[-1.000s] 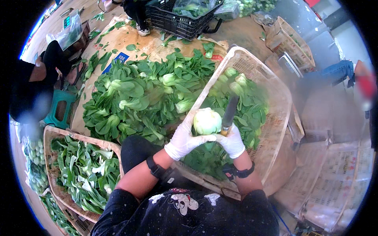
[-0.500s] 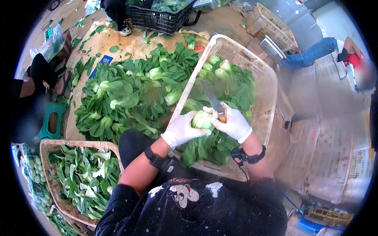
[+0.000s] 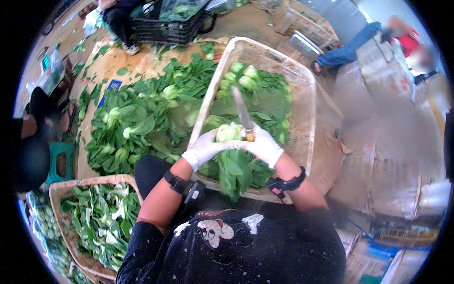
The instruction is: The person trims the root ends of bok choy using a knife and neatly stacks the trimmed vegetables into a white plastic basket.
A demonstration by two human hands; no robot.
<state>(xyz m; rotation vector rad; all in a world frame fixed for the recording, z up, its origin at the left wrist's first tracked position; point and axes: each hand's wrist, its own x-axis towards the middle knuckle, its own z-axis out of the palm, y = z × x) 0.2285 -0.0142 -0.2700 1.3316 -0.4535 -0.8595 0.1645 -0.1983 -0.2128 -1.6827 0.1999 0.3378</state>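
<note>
A head of bok choy (image 3: 228, 133) is gripped at its pale base by my white-gloved left hand (image 3: 206, 147), its green leaves hanging down toward me. My right hand (image 3: 261, 145), also gloved, is closed round the wooden handle of a knife (image 3: 242, 112), whose blade points up and away. The fingers of my right hand also touch the bok choy's side. Both hands are over a cream plastic crate (image 3: 309, 111) that holds more bok choy (image 3: 248, 75), its bases grouped toward the far end.
Loose bok choy (image 3: 151, 109) is heaped left of the crate. A second crate (image 3: 59, 182) of leaves stands at lower left, near a green stool (image 3: 60, 163). Farther off are a black crate (image 3: 165, 31) and other people. Stacked cartons (image 3: 392, 165) line the right.
The bok choy has turned so its base faces up and its leaves hang toward me. The knife stays in my right hand, its blade more upright. My view has shifted slightly.
</note>
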